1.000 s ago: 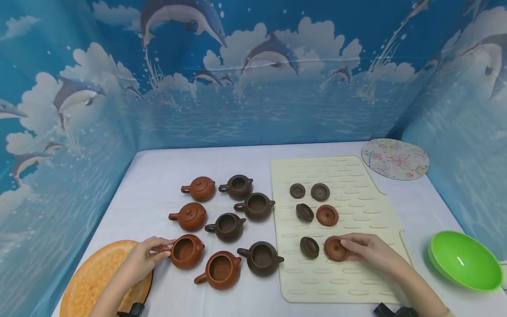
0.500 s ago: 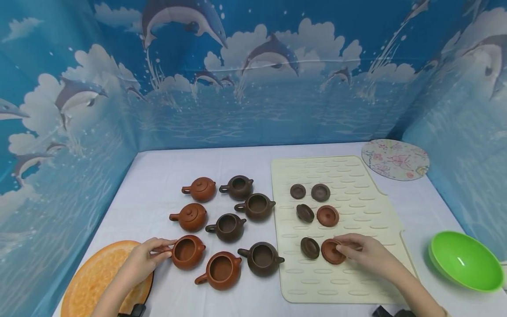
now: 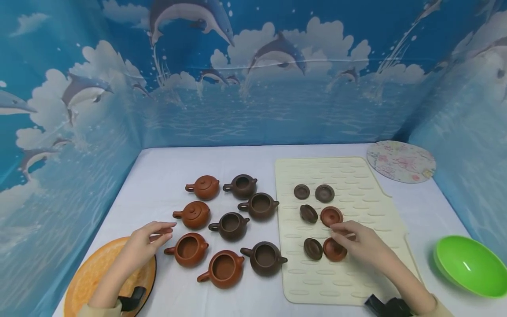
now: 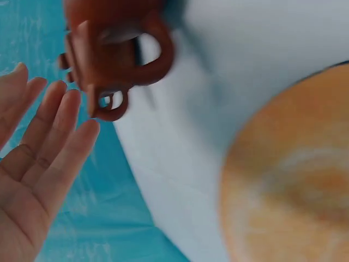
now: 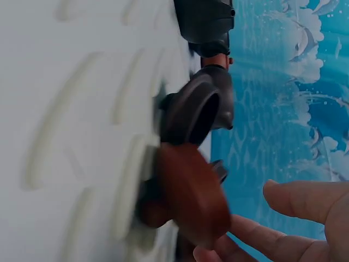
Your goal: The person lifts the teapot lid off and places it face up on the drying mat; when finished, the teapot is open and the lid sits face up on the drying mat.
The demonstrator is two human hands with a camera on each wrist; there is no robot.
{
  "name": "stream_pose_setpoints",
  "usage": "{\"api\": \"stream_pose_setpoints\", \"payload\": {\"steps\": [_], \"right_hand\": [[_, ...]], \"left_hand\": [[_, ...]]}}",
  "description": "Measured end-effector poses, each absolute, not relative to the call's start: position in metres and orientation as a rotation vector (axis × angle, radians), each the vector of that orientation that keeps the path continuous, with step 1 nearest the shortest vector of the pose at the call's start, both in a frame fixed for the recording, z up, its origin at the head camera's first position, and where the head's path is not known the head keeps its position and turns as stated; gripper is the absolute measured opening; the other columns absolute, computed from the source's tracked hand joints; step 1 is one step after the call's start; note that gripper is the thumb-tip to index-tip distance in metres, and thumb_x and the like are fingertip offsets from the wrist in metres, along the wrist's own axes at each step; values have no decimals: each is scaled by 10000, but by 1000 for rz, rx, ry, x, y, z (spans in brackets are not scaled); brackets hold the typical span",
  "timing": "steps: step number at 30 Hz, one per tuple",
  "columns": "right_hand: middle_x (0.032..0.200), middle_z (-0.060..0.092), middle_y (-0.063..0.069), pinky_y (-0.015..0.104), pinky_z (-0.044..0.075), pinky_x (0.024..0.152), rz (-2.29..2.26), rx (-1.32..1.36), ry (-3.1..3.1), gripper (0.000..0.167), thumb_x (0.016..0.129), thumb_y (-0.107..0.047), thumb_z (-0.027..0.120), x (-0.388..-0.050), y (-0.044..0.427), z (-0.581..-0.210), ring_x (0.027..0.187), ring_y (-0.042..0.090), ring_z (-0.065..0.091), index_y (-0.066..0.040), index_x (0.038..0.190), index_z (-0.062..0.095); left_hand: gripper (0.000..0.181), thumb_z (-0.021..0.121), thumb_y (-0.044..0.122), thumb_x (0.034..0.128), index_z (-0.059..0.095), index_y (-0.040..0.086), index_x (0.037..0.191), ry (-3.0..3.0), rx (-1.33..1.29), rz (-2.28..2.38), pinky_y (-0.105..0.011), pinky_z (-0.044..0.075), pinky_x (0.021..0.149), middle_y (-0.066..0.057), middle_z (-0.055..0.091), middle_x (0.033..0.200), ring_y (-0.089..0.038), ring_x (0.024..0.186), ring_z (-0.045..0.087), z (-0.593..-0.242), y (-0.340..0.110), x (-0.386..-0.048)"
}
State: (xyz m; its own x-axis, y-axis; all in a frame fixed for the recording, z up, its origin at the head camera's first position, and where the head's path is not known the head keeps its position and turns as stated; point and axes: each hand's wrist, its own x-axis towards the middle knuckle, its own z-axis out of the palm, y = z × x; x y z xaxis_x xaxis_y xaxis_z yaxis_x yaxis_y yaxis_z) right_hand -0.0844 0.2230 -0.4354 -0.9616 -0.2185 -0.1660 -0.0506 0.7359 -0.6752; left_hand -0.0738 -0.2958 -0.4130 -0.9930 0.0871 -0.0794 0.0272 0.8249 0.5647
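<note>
My left hand [image 3: 144,244] hovers left of a lidless reddish-brown teapot [image 3: 189,249], apart from its handle. In the left wrist view its fingers [image 4: 62,155] are nearly straight and hold nothing, with a teapot handle [image 4: 161,52] beyond them. My right hand [image 3: 362,242] is over the cream mat [image 3: 313,288], thumb and fingers spread apart. Beneath it lies a reddish-brown teapot lid [image 3: 334,250], partly covered; a second red lid [image 3: 331,215] sits just beyond the fingertips. In the right wrist view a red lid [image 5: 196,196] leans by the fingers; whether they touch cannot be told.
Several dark lidless teapots [image 3: 266,259] stand left of the mat, beside another lidless red one [image 3: 225,269] and two lidded ones [image 3: 196,215]. Several dark lids [image 3: 313,249] lie on the mat. A green bowl [image 3: 469,266], orange round mat [image 3: 85,275] and floral mat [image 3: 401,161] lie around.
My left hand has let go of the red teapot's handle and drawn back up and left. The right hand has released the near red lid and shifted slightly away, toward the far red lid.
</note>
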Motion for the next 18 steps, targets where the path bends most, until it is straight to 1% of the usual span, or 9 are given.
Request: {"api": "stream_pose_setpoints", "payload": {"steps": [4, 7, 9, 12, 16, 18], "right_hand": [[1216, 670, 168, 453, 564, 828, -1050, -316, 2762, 345, 973, -290, 630, -98, 206, -421, 990, 302, 690, -53, 1222, 665], [1203, 683, 114, 441, 559, 858, -1081, -402, 2769, 322, 977, -297, 624, -109, 189, -407, 1027, 284, 679, -86, 1214, 679], [1209, 683, 97, 424, 563, 855, -1101, -469, 2742, 309, 983, -290, 614, -119, 174, -399, 1033, 274, 679, -102, 1219, 678], [1205, 688, 78, 397, 565, 844, -1143, -564, 2670, 282, 989, -268, 604, -136, 146, -386, 1016, 253, 685, -121, 1216, 684], [1218, 691, 63, 408, 548, 912, -1181, -695, 2555, 274, 996, -261, 585, -162, 99, -373, 1084, 260, 667, -139, 1219, 684], [1210, 696, 50, 413, 528, 957, -1174, -759, 2515, 274, 998, -262, 581, -176, 71, -368, 1124, 258, 649, -134, 1217, 685]], "left_hand": [[304, 646, 125, 955, 663, 70, 1253, 2960, 161, 894, -424, 564, 888, -100, 685, 1139, -303, 1079, 661, -400, -294, -89], [311, 644, 121, 956, 658, 78, 1264, 2977, 212, 910, -443, 556, 907, -113, 677, 1167, -309, 1098, 649, -396, -292, -106], [311, 641, 115, 957, 657, 77, 1266, 2980, 235, 922, -461, 549, 917, -123, 672, 1181, -316, 1108, 642, -400, -292, -117], [261, 647, 90, 947, 696, 80, 1204, 2986, 242, 926, -482, 544, 923, -130, 680, 1175, -331, 1127, 630, -412, -295, -132], [211, 666, 66, 928, 738, 93, 1125, 2990, 233, 939, -484, 542, 928, -133, 692, 1164, -343, 1149, 621, -424, -299, -147], [220, 665, 61, 928, 734, 89, 1135, 2971, 221, 947, -485, 538, 935, -146, 686, 1181, -356, 1166, 610, -426, -299, -152]]}}
